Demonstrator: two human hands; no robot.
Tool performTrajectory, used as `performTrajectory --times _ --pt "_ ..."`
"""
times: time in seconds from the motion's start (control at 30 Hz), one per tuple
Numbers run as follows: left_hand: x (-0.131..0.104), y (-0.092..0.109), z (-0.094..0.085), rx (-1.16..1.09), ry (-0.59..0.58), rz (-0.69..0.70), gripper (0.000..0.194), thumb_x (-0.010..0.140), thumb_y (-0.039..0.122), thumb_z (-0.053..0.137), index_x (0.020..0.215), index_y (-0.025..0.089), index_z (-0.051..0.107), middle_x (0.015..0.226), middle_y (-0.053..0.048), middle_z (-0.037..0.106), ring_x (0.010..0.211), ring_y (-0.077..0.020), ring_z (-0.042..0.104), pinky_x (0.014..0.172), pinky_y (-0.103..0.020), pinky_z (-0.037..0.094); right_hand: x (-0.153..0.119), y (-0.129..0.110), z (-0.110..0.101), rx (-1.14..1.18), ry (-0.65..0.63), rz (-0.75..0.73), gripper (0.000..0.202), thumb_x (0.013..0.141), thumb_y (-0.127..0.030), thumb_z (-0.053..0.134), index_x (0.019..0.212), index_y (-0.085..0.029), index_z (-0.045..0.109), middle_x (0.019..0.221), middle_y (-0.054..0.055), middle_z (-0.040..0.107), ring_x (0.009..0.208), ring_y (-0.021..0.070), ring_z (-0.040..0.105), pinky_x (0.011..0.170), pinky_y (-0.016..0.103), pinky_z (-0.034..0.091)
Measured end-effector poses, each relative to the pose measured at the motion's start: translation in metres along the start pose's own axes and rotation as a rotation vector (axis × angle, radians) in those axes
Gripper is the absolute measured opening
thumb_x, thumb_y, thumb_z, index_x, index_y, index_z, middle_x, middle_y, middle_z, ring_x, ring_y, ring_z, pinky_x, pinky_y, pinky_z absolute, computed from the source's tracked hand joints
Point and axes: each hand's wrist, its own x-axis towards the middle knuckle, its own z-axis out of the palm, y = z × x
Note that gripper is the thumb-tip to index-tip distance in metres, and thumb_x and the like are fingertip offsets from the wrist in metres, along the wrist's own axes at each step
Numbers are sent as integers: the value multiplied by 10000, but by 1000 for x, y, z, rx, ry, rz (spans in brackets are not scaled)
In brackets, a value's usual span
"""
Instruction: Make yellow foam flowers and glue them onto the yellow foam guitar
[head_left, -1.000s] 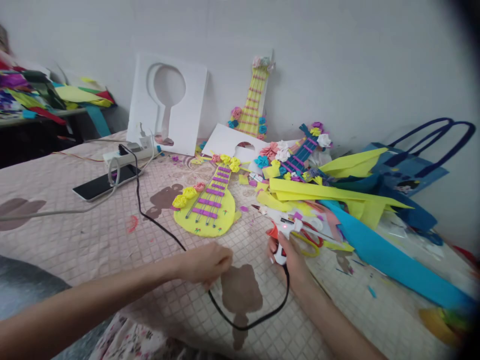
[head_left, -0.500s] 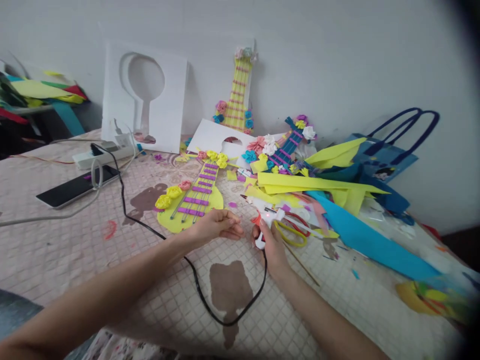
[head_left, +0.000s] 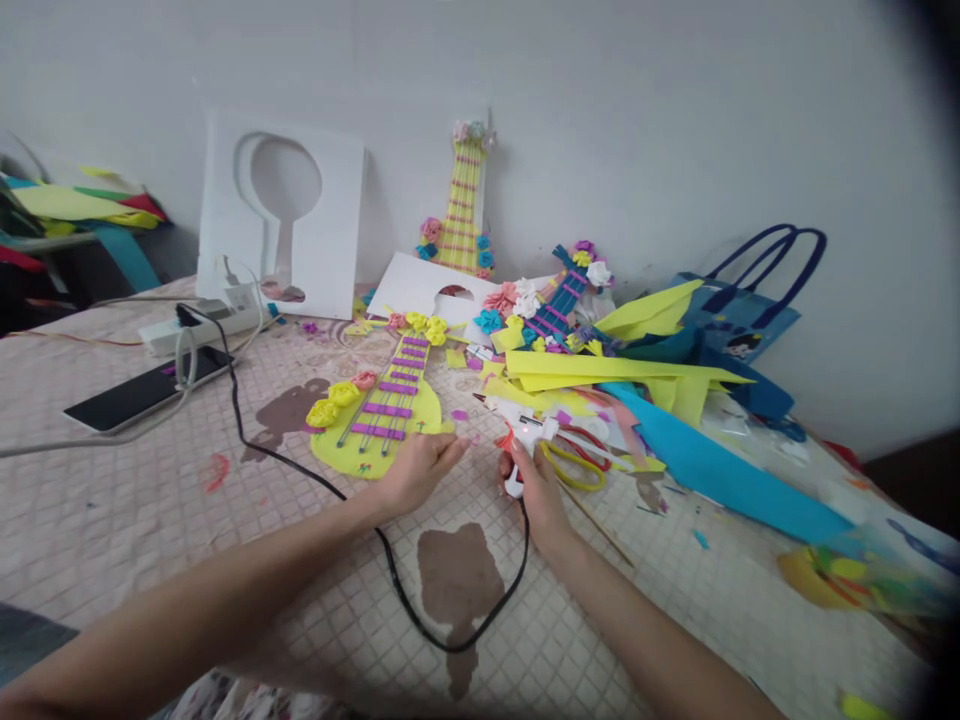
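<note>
My right hand (head_left: 538, 500) grips a white glue gun (head_left: 531, 432) by its handle. Its dark nozzle points up and left, and a small red light glows on its side. My left hand (head_left: 421, 470) is closed with its fingers curled; whether anything small is in them is hidden. Just behind it lies a yellow guitar-shaped cutout (head_left: 422, 400) with purple strips across grey strings. Yellow and pink paper flowers (head_left: 343, 393) sit along its left edge, with more at its top. A black cord (head_left: 394, 575) loops from the glue gun's handle across the table.
Scissors (head_left: 574, 475) with yellow and red handles and a thin stick (head_left: 600, 528) lie right of the glue gun. Behind are yellow and blue paper sheets (head_left: 720, 470), a blue bag (head_left: 742, 310), decorated guitars and a white board (head_left: 341, 220). A power strip (head_left: 199, 320) and phone (head_left: 127, 395) stand left.
My left hand has turned and its fingers have curled in closer, a little further from the glue gun. My right hand keeps hold of the glue gun. The view has shifted slightly.
</note>
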Motion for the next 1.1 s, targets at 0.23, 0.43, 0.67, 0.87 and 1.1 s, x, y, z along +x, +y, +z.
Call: performTrajectory --times 0.23,0.43,0.67,0.87,1.1 --pt "8 14 -13 336 13 77 241 883 325 461 765 155 584 644 -3 644 573 -105 586 572 -188 415 1 -1 -2 5 65 13 328 791 -528 557 783 -200 543 567 -58 459 469 93 413 413 214 298" --pt "74 23 -55 731 221 -79 402 906 461 395 916 123 612 891 -156 665 916 -313 616 815 -416 436 2 -2 -5 57 92 58 332 776 -514 587 704 -202 501 563 -58 464 461 76 395 409 200 284" --pt "150 -6 -70 928 339 -398 653 828 506 566 1309 93 411 1287 -240 467 1190 -428 430 936 -648 316 2 0 -8 30 37 70 362 781 -543 570 683 -205 485 559 -57 465 448 84 402 407 217 278" --pt "154 -14 -69 927 363 -476 324 902 318 538 1176 145 523 1187 -92 542 1019 -219 568 853 -422 499 2 1 -10 43 21 74 314 800 -516 564 779 -204 536 585 -59 459 459 81 401 411 215 270" --pt "173 25 -111 908 478 -279 918 743 309 683 1447 125 122 1246 -229 463 1160 -381 448 887 -465 436 0 -1 -9 0 27 94 313 810 -513 555 838 -201 563 610 -44 468 504 100 421 447 224 311"
